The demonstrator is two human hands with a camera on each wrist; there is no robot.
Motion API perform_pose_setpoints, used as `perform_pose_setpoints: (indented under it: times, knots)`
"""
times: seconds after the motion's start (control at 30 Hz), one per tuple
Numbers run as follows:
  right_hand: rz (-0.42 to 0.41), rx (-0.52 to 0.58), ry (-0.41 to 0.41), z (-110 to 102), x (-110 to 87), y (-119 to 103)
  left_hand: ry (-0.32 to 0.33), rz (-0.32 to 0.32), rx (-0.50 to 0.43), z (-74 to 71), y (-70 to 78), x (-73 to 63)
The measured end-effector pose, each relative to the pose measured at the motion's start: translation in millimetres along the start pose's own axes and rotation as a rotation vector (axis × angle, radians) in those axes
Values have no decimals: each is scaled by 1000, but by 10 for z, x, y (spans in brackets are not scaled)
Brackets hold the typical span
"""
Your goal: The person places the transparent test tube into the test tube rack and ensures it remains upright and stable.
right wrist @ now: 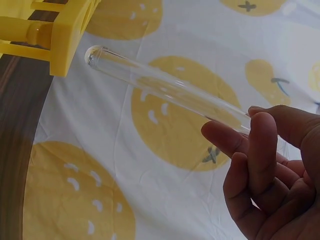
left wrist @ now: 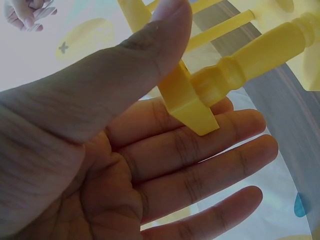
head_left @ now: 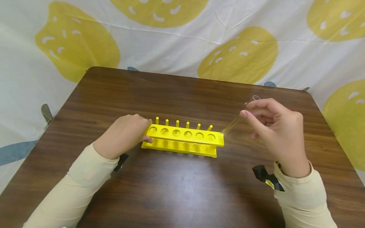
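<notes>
A yellow test tube rack (head_left: 182, 140) stands on the table, with a row of round holes in its upper plate and upright pegs behind them. My left hand (head_left: 125, 134) holds the rack's left end; in the left wrist view the thumb (left wrist: 167, 35) lies on one side of the plate and the fingers reach past its other side. A clear glass test tube (right wrist: 170, 87) slants from my right hand (head_left: 276, 133), pinched near its open end between thumb and fingertips. Its rounded bottom points down-left, close by the rack's right end. No tubes show in the rack's holes.
The dark wood-grain table (head_left: 185, 190) carries the rack. Behind it hangs a white cloth (head_left: 171, 47) printed with yellow fruit. A black strap (head_left: 268, 179) with a small device sits at the right wrist, and another dark one (head_left: 121, 162) at the left.
</notes>
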State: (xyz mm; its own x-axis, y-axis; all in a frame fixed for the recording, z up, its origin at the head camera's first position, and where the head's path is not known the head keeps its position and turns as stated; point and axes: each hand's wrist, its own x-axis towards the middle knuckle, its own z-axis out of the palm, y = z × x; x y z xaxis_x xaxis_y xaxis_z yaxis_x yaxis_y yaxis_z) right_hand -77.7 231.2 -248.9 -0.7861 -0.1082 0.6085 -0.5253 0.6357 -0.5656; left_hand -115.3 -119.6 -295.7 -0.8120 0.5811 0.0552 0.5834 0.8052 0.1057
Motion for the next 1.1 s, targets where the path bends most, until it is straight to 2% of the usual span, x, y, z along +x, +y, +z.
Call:
perform_pose_setpoints:
  times: [0.33,0.5,0.67,0.93,1.1]
  knots:
    - [-26,6,-49,63,-18,-34,-3,-3,-13,2,-1,-12]
    - [-57,39,-97,95,-24,-29,2,-5,-24,4,0,-16]
    - [-91,24,-131,120,-26,-23,5,-5,-25,6,-1,-16]
    - [-132,-17,-145,147,-26,2,-6,-11,-25,-2,6,-4]
    - [-148,7,-153,179,-22,23,-17,-13,-24,-20,11,0]
